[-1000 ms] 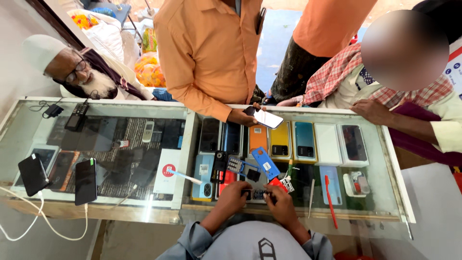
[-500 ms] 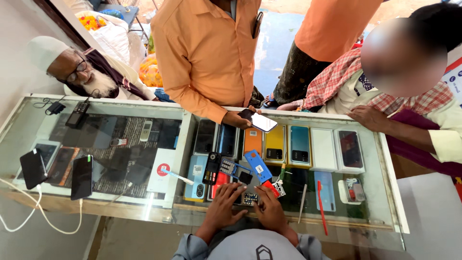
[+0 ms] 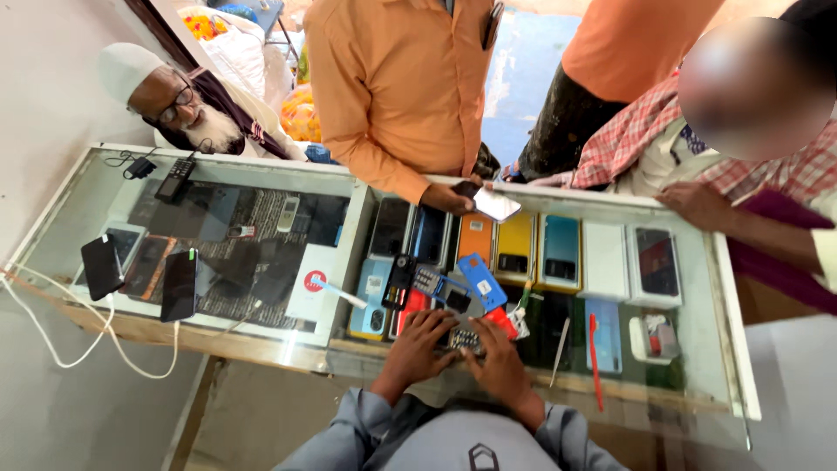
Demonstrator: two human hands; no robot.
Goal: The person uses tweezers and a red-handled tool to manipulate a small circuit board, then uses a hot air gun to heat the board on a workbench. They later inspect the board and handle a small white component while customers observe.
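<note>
Pinching a small keypad phone (image 3: 465, 338) between both sets of fingertips, low over the glass counter (image 3: 261, 336) at its near edge: left hand (image 3: 421, 338) curled on the phone's left side, right hand (image 3: 494, 353) cupped over its right, fingers narrow and bent, thumbs hidden. Held flat and close to the body, likely for pressing keys with the glass as a rest (keys only partly visible between the fingers). Just beyond the knuckles, a loose cluster: a blue card (image 3: 482, 281) tilted up, a grey keypad handset (image 3: 429, 284), a black handset (image 3: 400, 280), red packaging (image 3: 412, 303) beneath. Farther out, under the glass, boxed smartphones (image 3: 514, 251) standing face up in a row for display. To the left, two dark phones (image 3: 179, 284) lying on the glass with white cables (image 3: 83, 349) trailing off the edge. Across the counter, a person's hand in an orange sleeve gripping a smartphone (image 3: 495, 204).
</note>
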